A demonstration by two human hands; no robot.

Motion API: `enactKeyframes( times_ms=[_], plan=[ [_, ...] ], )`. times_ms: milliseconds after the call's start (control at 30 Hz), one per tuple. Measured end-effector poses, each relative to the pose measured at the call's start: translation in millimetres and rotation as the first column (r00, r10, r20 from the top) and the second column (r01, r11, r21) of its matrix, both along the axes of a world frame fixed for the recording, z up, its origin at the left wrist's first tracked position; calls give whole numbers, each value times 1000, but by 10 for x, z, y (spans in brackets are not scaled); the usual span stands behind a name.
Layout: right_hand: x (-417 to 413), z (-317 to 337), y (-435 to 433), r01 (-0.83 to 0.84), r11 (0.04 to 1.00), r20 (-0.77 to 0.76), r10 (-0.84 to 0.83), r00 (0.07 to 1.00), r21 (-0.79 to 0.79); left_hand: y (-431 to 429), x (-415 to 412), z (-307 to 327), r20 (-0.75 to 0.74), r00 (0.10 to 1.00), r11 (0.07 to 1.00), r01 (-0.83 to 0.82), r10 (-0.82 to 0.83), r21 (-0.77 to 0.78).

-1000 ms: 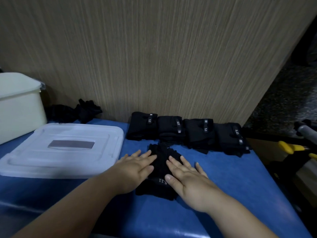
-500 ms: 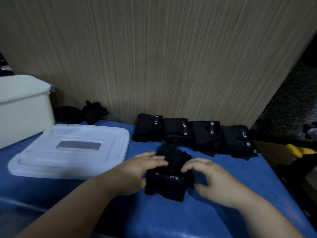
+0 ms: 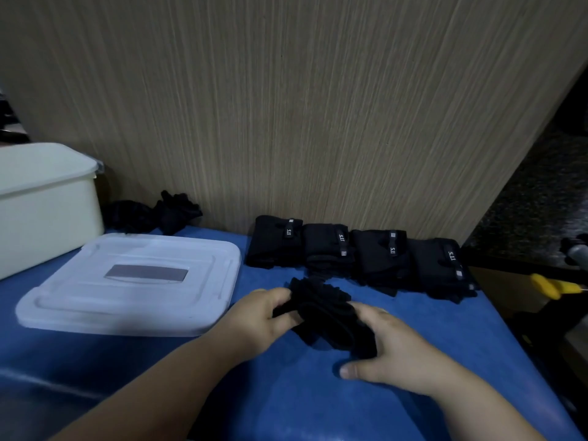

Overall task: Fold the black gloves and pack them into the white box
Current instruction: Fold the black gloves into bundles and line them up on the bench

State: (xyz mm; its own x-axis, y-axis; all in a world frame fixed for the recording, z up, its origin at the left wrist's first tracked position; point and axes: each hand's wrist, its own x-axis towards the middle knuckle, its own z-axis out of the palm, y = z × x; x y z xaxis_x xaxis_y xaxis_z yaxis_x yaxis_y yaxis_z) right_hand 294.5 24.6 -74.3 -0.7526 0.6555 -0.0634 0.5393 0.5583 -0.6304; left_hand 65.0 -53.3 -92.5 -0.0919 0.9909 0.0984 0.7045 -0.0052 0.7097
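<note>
Gripping one black glove [image 3: 327, 319], left hand [image 3: 261, 316] and right hand [image 3: 397, 348] hold opposite ends.

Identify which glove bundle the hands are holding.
The bundle in front of the row, gripped between left hand and right hand; the four folded ones lie untouched along the wall.

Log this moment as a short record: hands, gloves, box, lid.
left hand: grips the left edge of the glove being folded
right hand: holds its right side, thumb on the table
folded gloves: four in a row against the wall panel
loose gloves: heap behind the lid, next to the box
white box: far left, inside not visible
lid: flat on the table, beside the box
</note>
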Motion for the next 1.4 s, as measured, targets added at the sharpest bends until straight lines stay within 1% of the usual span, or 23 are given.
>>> enactKeyframes(
  times_ms=[100, 167, 233, 300, 400, 467, 567, 667, 733, 933, 1033, 1100, 1133, 1200, 1267, 1333, 1400],
  plan=[
    [-56, -27, -10, 92, 995, -147, -95, 984, -29, 6, 59, 1, 160, 985, 997, -49, 57, -54],
    [-91, -30, -8, 136, 989, -220, -147, 964, -65, 10, 89, 6, 222, 971, 995, -78, 91, -69],
    [-110, -30, 3, 167, 980, -277, -190, 942, -107, 10, 124, 39, 242, 963, 992, -107, 120, -66],
    [-126, -42, 9, 194, 971, -298, -228, 927, -137, 5, 158, 63, 204, 966, 987, -147, 158, -66],
    [-167, -83, -6, 252, 956, -271, -284, 920, -147, -9, 185, 72, 135, 965, 973, -214, 225, -93],
    [-197, -119, -10, 321, 941, -230, -337, 913, -105, -10, 202, 70, 105, 966, 969, -228, 238, -99],
    [-235, -109, -49, 395, 918, -147, -389, 909, 13, -3, 224, 49, 20, 972, 970, -230, 232, -75],
    [-276, -48, -133, 409, 906, -73, -403, 912, 109, 2, 236, 20, -67, 972, 972, -227, 223, -52],
    [-298, -24, -160, 382, 915, -11, -384, 923, 132, -1, 247, 30, -114, 970, 975, -218, 214, -29],
    [-282, 51, -138, 399, 917, 33, -398, 917, -19, 6, 238, 70, -265, 933, 970, -241, 244, 45],
    [-282, 64, -136, 400, 910, 51, -397, 916, -108, -14, 208, 109, -323, 895, 941, -337, 309, -34],
    [-281, 70, -136, 398, 910, 43, -396, 917, -117, -18, 166, 144, -390, 871, 916, -376, 298, -141],
    [-279, 77, -137, 398, 910, 42, -396, 917, -116, -21, 146, 162, -399, 876, 907, -370, 271, -199],
    [-274, 84, -137, 406, 906, 39, -405, 914, -117, -37, 117, 200, -366, 907, 901, -323, 207, -291],
    [-270, 78, -138, 411, 903, 31, -410, 911, -128, -61, 113, 210, -294, 941, 898, -268, 166, -349],
    [-278, 61, -140, 407, 900, 18, -409, 912, -155, -62, 138, 185, -172, 965, 907, -249, 200, -339],
    [-295, 39, -143, 395, 896, -6, -404, 915, -204, -41, 201, 160, 13, 961, 922, -262, 277, -286]
  ],
)
